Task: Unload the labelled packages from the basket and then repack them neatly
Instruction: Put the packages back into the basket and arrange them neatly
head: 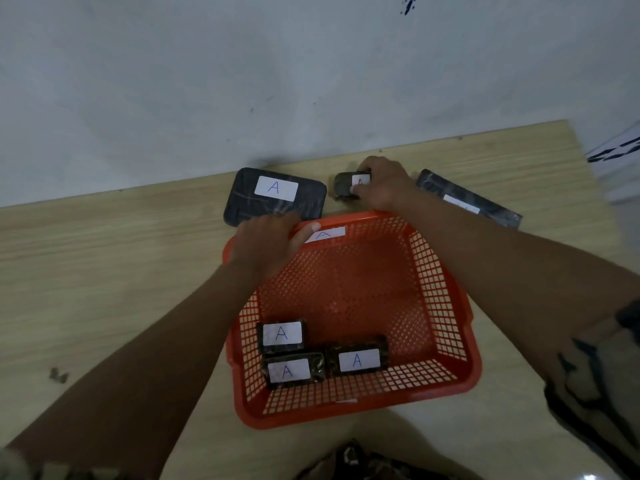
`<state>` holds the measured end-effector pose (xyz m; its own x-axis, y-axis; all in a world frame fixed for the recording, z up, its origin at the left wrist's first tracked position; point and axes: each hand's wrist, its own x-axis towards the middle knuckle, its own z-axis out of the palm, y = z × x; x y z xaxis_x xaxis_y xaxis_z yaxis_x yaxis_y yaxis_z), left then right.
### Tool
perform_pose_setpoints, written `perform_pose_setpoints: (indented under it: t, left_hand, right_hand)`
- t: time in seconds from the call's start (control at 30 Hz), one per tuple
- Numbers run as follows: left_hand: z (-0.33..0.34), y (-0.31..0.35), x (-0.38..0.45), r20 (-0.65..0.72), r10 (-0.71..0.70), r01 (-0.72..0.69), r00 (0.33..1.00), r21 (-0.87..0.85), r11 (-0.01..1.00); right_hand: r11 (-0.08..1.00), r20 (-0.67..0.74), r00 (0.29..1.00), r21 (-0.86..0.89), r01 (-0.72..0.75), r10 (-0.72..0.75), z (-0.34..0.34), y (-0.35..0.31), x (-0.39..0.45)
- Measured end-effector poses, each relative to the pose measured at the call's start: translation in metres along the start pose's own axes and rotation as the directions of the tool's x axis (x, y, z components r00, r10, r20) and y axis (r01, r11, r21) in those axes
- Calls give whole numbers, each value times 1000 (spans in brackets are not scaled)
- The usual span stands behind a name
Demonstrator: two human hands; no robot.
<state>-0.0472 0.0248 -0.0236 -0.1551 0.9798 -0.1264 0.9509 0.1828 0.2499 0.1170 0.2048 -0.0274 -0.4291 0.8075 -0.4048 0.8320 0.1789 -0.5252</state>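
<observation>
My wooden table (104,258) holds the orange basket (446,344). Behind it lie a big black pack (273,197), a small pack (346,187) and a long pack (467,199). A tiny dark scrap (58,375) sits left.

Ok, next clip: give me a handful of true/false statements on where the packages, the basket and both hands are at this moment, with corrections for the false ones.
1. Three small dark wrapped packages with white "A" labels lie inside the orange plastic mesh basket. True.
2. The right hand is empty and resting on the light wooden table. False: it grips a small dark labelled package on the table beyond the basket.
3. The left hand holds the basket's far rim. True.
4. The large flat dark package with an "A" label is in the basket. False: it lies on the table behind it.
</observation>
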Motion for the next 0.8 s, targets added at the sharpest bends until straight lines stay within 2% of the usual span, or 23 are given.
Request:
perform_pose_setpoints:
  t: [0.17, 0.27, 0.4, 0.47, 0.57, 0.63, 0.7, 0.8]
  left_hand:
    - [5, 1, -5, -8, 7, -7, 1000, 5, 1000]
    - [6, 1, -6, -7, 9, -9, 1000, 0, 1000]
    - [5, 2, -6, -10, 16, -16, 1000, -35, 999]
    - [5, 2, -7, -15, 23, -24, 1000, -48, 999]
    - [5, 2, -8, -24, 17, -19, 1000, -61, 998]
    - [5, 2, -8, -37, 24, -25, 999, -47, 999]
    - [6, 2, -8, -38, 27, -28, 999, -33, 999]
    - [8, 2, -8, -25, 18, -18, 1000, -20, 1000]
  right_hand:
    - [1000, 90, 996, -6, 12, -12, 1, 3, -11]
    - [986, -47, 989, 83, 143, -140, -5, -1, -22]
    - [907, -257, 926, 250, 339, -276, -17, -14, -60]
    - [857, -291, 909, 337, 389, -298, -22, -11, -87]
    - [879, -159, 946, 352, 321, -282, -16, 10, -119]
    - [911, 36, 962, 333, 242, -269, -2, 27, -133]
    - [929, 226, 936, 318, 191, -270, 14, 36, -144]
    - [945, 383, 894, 306, 114, -231, 33, 40, -156]
